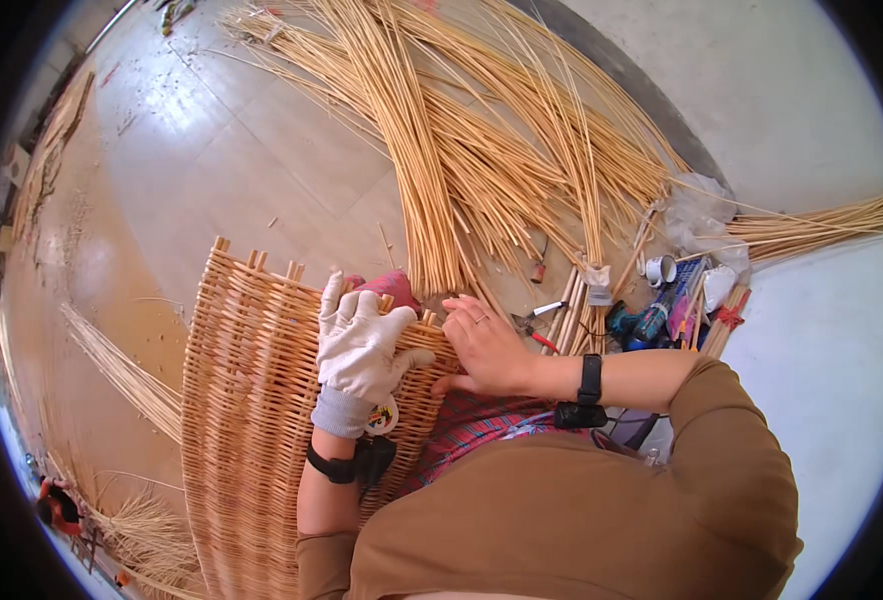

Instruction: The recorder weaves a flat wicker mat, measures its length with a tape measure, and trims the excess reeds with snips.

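A woven wicker panel (251,400) of light brown rattan leans in front of me, with short stake ends standing along its far edge. On its upper part lies my left hand (361,345) in a white knit-cuffed glove, fingers stretched and spread, thumb out to the right. At the panel's right edge is my bare right hand (491,345), a ring on one finger. Its fingers bend over the far corner and the thumb presses the near side, so it grips the edge. The fingertips are partly hidden. Red plaid cloth (481,430) covers my lap beside the panel.
Long bundles of rattan rods (411,190) spread over the floor beyond the panel. At right lie red-handled pliers (543,325), a blue cordless drill (651,318), a tape roll (660,269) and plastic bags (699,215). Thinner strands (126,370) lie left. Another person (59,507) is far left.
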Demonstrator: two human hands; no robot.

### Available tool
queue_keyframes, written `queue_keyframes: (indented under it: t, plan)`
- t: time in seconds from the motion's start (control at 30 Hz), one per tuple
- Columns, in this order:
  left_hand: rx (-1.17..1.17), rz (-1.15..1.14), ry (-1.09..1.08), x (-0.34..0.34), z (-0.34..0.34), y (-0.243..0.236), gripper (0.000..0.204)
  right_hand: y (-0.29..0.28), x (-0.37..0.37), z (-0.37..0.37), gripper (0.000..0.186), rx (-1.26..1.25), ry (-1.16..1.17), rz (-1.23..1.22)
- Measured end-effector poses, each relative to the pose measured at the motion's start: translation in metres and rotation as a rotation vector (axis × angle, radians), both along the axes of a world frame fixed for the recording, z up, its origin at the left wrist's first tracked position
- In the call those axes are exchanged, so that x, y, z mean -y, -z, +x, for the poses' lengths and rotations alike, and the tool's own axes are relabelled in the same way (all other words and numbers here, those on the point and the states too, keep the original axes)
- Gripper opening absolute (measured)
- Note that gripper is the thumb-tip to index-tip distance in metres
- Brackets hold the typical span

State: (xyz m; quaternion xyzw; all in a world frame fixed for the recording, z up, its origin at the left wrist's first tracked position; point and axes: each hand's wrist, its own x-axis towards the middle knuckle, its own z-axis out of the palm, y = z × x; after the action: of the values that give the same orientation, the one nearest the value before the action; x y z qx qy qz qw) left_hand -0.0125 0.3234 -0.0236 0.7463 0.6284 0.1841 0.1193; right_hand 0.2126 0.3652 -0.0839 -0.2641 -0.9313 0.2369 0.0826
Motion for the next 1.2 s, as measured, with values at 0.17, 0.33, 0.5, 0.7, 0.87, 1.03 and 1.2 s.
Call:
queue_keyframes:
  t: [0.17, 0.33, 0.5, 0.7, 0.87, 1.03, 1.2]
  plan:
    - [0.031, -0.04, 0.057, 0.015, -0.003, -0.025, 0.056, -0.015, 0.006, 0.013, 0.085, -0.043, -0.046, -0.019]
    - [0.387, -0.143, -0.111, 0.061, -0.012, -0.068, 0.05, -0.028, -0.012, 0.031, 0.073, -0.115, -0.111, -0.097]
    - [0.451, -0.207, -0.522, 0.158, -0.024, -0.076, 0.04, -0.048, -0.036, 0.021, 0.05, -0.185, 0.017, -0.206]
    - [0.595, -0.199, -0.621, 0.217, 0.011, -0.056, 0.032, -0.074, 0.031, -0.062, 0.049, -0.409, -0.6, 0.073]
    - [0.943, -0.15, -0.773, 0.259, 0.027, -0.053, 0.027, -0.05, 0.051, -0.093, 0.048, -0.25, -0.701, -0.043]
    - [1.463, -0.114, -0.821, 0.305, 0.036, -0.065, 0.036, -0.091, 0.108, -0.114, 0.034, -0.218, -0.795, -0.725]
    - [1.641, 0.085, -0.676, 0.349, 0.037, -0.029, 0.024, -0.122, 0.183, -0.133, 0.04, -0.232, -0.902, -0.421]
